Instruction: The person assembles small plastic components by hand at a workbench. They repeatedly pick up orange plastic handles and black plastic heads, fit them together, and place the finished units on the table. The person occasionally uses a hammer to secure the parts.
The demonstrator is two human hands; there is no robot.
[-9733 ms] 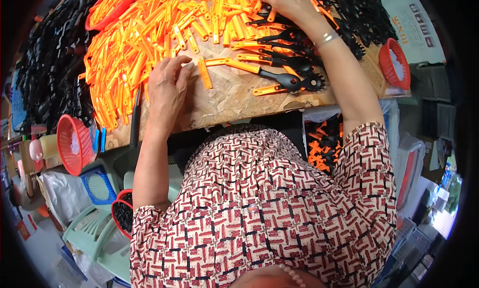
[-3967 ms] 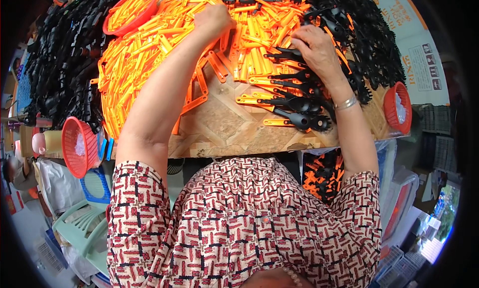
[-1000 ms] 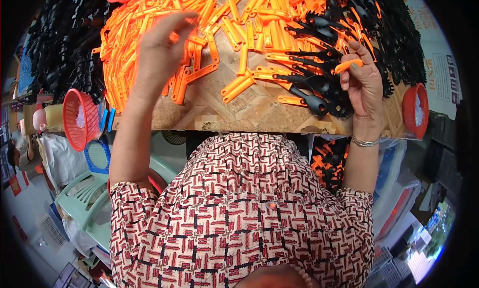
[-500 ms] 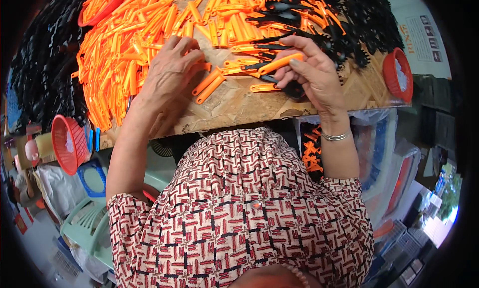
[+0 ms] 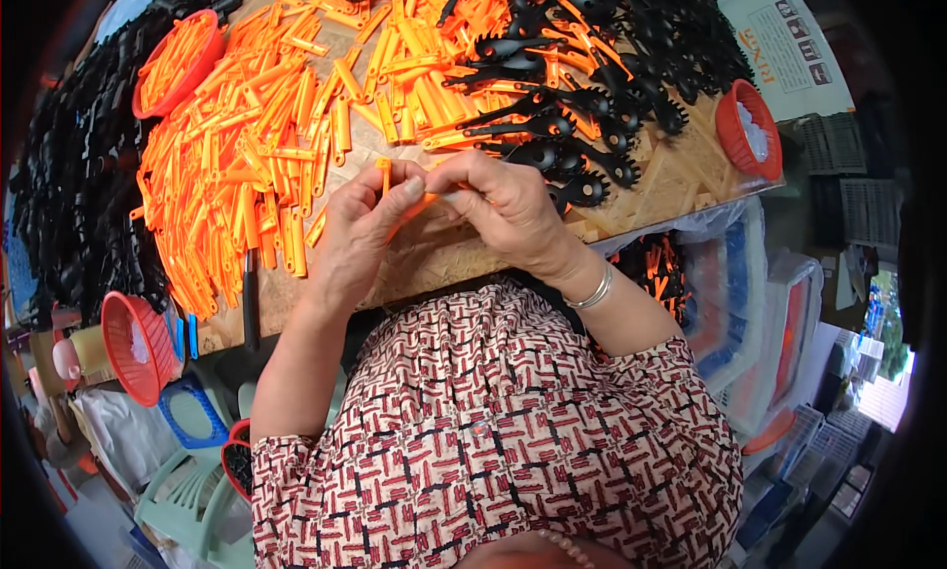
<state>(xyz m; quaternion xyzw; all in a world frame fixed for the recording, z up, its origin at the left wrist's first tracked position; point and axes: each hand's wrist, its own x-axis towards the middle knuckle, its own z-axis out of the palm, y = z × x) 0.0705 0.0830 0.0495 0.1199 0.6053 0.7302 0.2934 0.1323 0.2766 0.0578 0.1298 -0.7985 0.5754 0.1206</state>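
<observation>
Above the table's front part, my left hand (image 5: 357, 224) and my right hand (image 5: 513, 212) meet at the fingertips. The left is closed round an orange plastic handle (image 5: 386, 171), whose end sticks up between thumb and fingers. More orange shows between the two hands, where my right thumb and fingers pinch; the fingers cover most of it, and I cannot tell one piece from two. A large heap of loose orange handles (image 5: 222, 170) lies just left of my hands. Black toothed pasta spoons (image 5: 547, 125), some with orange handles among them, lie beyond my right hand.
Black parts are massed along the far left (image 5: 84, 175). A red basket (image 5: 202, 71) of orange handles stands behind the heap. Smaller red baskets sit at the right edge (image 5: 730, 140) and left front (image 5: 120, 362). A black stick-like tool (image 5: 251, 313) overhangs the table's front edge.
My right hand has moved left, bringing its orange handle to my left hand. My left hand has come back from the heap's edge and closed on an orange piece. The view has shifted.
</observation>
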